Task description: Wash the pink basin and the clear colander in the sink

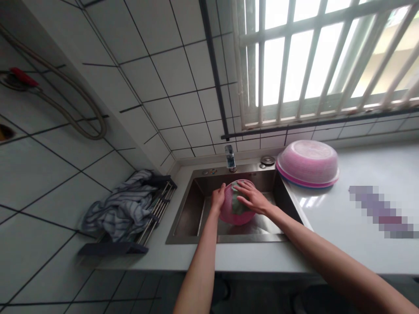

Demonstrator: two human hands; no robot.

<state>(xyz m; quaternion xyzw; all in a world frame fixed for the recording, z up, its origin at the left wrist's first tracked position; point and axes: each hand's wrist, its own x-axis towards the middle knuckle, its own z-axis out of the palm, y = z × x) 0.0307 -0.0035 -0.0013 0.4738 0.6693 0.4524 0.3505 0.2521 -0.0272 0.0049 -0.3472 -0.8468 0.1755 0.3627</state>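
A pink plastic basket (229, 213) is tilted over the steel sink (196, 209), below the tap (230, 158). My left hand (218, 197) grips its left rim, fingers closed on the edge. My right hand (253, 197) lies inside the basket with fingers stretched out, pressing a grey-green cloth (238, 205) against the mesh.
Two stacked pink bowls (307, 165) sit upside down on the white counter (343, 218) right of the sink. A dish rack (153, 209) with a striped towel (124, 207) stands at the left. A barred window (321, 61) and tiled wall are behind.
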